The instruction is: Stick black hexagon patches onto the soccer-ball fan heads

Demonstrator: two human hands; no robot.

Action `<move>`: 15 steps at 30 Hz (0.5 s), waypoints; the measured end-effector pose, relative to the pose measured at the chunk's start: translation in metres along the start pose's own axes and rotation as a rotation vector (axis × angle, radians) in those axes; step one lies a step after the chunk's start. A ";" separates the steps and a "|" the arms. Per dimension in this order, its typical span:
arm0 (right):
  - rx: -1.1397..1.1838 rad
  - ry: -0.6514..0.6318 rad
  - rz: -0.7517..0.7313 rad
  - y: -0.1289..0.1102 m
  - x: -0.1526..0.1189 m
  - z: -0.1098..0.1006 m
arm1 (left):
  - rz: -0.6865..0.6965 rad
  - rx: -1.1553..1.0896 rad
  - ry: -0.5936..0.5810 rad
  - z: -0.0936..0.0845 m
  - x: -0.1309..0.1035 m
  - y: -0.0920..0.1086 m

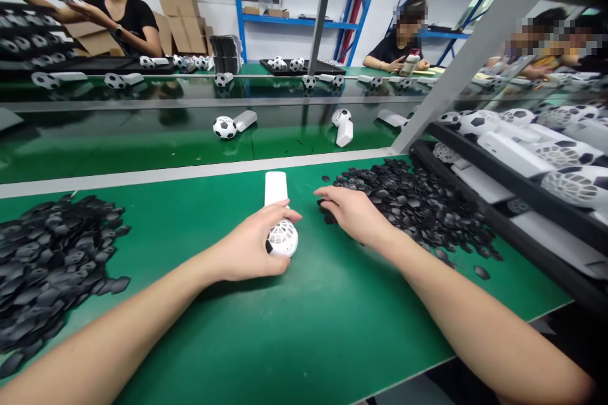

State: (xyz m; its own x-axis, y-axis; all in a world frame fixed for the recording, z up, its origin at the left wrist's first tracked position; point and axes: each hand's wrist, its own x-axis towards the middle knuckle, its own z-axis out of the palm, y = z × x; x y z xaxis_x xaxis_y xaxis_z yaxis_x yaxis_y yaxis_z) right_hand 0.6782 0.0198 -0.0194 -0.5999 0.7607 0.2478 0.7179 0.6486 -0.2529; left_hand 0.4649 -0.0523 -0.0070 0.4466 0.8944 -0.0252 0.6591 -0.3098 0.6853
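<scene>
Left hand (pixel 244 247) grips the football-patterned fan (pixel 284 240) by its ball, sensibly (likely light, stiff, slick); right hand (pixel 358 214) half-curled, contents unclear.

Near, there were two heaps of black pieces: one left heap (pixel 52 259) and one right heap (pixel 408 202). Between them was one ball-headed device (pixel 284 239); beyond, three belt devices (pixel 225 127). Right, two black trays (pixel 517 164); far, at least four people (pixel 133 22).
</scene>
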 end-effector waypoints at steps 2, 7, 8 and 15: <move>0.296 0.010 -0.027 -0.008 -0.004 -0.004 | 0.027 -0.014 0.012 -0.001 0.002 -0.003; 0.694 -0.064 -0.003 -0.028 -0.013 -0.010 | 0.037 -0.006 0.017 -0.002 0.006 -0.006; 0.718 -0.067 0.005 -0.030 -0.014 -0.009 | 0.039 -0.002 0.021 -0.002 0.007 -0.006; 0.579 -0.010 -0.096 -0.035 -0.015 -0.010 | 0.040 -0.013 0.018 -0.001 0.006 -0.005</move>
State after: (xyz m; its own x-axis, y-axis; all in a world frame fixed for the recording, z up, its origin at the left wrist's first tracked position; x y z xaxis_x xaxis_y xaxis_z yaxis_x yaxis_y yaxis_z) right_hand 0.6660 -0.0148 -0.0052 -0.6580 0.6961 0.2871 0.3521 0.6216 -0.6998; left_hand 0.4634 -0.0452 -0.0098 0.4616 0.8870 0.0158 0.6329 -0.3417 0.6948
